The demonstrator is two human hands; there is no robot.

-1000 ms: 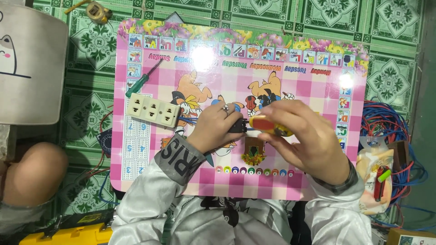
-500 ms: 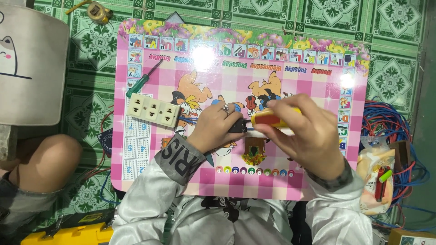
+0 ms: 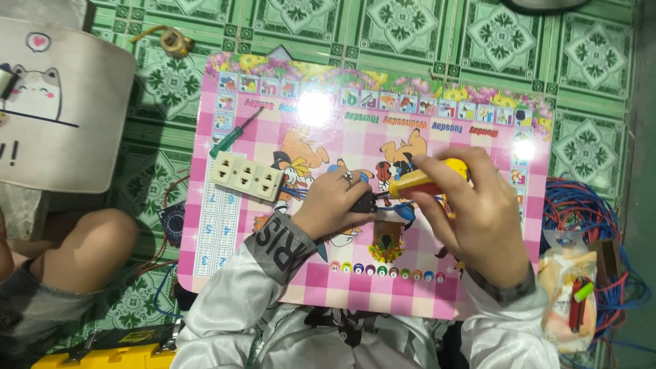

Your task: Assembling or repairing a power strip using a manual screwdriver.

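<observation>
Right now I see the left hand (image 3: 335, 205) at frame centre, fingers pinching a small black plug (image 3: 362, 203) against the pink cartoon board (image 3: 478, 294). My right hand (image 3: 478, 219) has its fingers wrapped round a yellow-handled screwdriver (image 3: 427, 181), tip pointed at the plug. By my judgement the fastening is mid-way: wires run from the plug toward the white socket strip (image 3: 247, 177) at centre left, and a green screwdriver (image 3: 236, 135) lies unused above it.

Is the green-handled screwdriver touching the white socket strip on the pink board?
Apart. The head view shows pink board between the green-handled screwdriver and the white socket strip.
</observation>
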